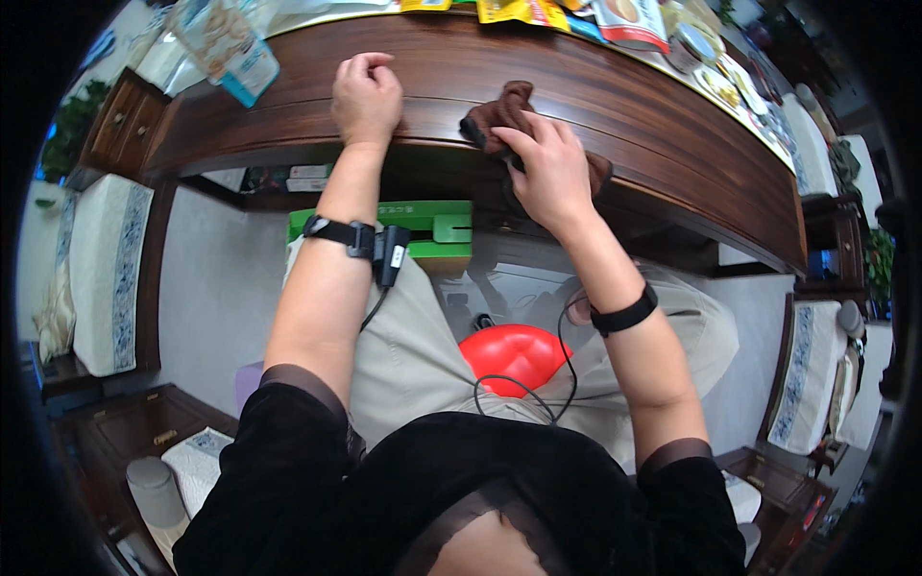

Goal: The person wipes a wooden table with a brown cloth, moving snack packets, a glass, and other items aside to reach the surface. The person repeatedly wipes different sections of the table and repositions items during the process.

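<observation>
My right hand grips a crumpled brown cloth with black edging, at the near edge of the dark wooden table. Part of the cloth hangs past the edge, and another part shows to the right of the hand. On the table's near part, to the left of the cloth, rests my left hand with its fingers curled. Nothing shows in it, though the palm is hidden.
Snack pouches, a lidded jar and small items lie along the table's far side. A blue-and-white bag stands at the far left. Below the table are a green box, a red cushion-like object and a black cable.
</observation>
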Tool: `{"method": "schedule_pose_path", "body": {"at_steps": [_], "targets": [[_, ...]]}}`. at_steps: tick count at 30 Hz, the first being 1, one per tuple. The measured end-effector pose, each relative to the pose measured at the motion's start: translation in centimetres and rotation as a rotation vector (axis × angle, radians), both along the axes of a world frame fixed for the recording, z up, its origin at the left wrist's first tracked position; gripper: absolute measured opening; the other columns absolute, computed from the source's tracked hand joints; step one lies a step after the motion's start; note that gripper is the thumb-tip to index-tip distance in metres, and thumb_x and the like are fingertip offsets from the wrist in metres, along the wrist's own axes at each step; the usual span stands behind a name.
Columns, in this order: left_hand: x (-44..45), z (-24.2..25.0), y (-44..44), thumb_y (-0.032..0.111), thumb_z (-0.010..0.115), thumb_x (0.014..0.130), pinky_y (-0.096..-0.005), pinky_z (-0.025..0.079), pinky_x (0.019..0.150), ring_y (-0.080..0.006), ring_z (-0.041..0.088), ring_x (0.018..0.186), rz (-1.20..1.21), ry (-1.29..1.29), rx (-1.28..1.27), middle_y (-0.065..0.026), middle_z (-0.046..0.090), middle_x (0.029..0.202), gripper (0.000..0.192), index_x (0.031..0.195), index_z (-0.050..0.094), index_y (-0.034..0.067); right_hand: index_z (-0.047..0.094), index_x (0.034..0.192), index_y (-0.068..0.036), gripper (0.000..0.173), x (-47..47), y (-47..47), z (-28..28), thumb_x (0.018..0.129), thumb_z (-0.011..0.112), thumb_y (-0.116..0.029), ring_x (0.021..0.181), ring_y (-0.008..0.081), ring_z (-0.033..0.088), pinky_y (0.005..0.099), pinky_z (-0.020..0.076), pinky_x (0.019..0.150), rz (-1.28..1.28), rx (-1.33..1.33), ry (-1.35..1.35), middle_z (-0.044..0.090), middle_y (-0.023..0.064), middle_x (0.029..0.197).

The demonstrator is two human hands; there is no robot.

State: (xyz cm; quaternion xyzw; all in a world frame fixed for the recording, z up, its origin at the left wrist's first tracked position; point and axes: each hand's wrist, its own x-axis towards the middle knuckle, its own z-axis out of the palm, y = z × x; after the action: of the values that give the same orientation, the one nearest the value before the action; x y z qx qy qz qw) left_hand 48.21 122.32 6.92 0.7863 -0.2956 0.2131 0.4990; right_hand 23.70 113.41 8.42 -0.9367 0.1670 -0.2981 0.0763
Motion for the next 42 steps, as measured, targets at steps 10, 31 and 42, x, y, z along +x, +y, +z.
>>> {"method": "schedule_pose_path", "body": {"at_steps": [10, 31, 42], "targets": [[2.4, 3.5, 5.5, 0.005, 0.061, 0.090, -0.0234, 0.047, 0.065, -0.0070, 0.056, 0.072, -0.162, 0.495, -0.590, -0.0004, 0.064, 0.086, 0.011, 0.098, 0.069, 0.002, 0.050, 0.141, -0.012, 0.057, 3.7, -10.7, 1.6, 0.093, 0.057, -0.042, 0.127, 0.0473, 0.046, 0.0484, 0.0385, 0.108, -0.370, 0.093, 0.178, 0.047, 0.0298, 0.138], [3.5, 4.1, 11.2, 0.008, 0.065, 0.093, -0.0214, 0.050, 0.069, -0.0075, 0.059, 0.077, -0.155, 0.606, -0.594, -0.0016, 0.064, 0.091, 0.014, 0.105, 0.065, 0.002, 0.063, 0.128, -0.008, 0.050, 9.3, 5.8, 3.5, 0.079, 0.060, -0.001, 0.129, 0.0420, 0.050, 0.0425, 0.0428, 0.109, 0.648, 0.411, 0.203, 0.053, 0.0271, 0.137], [2.9, 4.9, 11.5, 0.006, 0.063, 0.093, -0.0205, 0.049, 0.070, -0.0069, 0.058, 0.076, -0.200, 0.597, -0.648, -0.0003, 0.064, 0.089, 0.012, 0.104, 0.065, 0.002, 0.075, 0.112, -0.020, 0.035, 5.2, -0.1, -0.9, 0.089, 0.067, -0.044, 0.118, 0.0383, 0.057, 0.0491, 0.0432, 0.101, 0.016, -0.045, -0.039, 0.061, 0.0207, 0.130]]}}
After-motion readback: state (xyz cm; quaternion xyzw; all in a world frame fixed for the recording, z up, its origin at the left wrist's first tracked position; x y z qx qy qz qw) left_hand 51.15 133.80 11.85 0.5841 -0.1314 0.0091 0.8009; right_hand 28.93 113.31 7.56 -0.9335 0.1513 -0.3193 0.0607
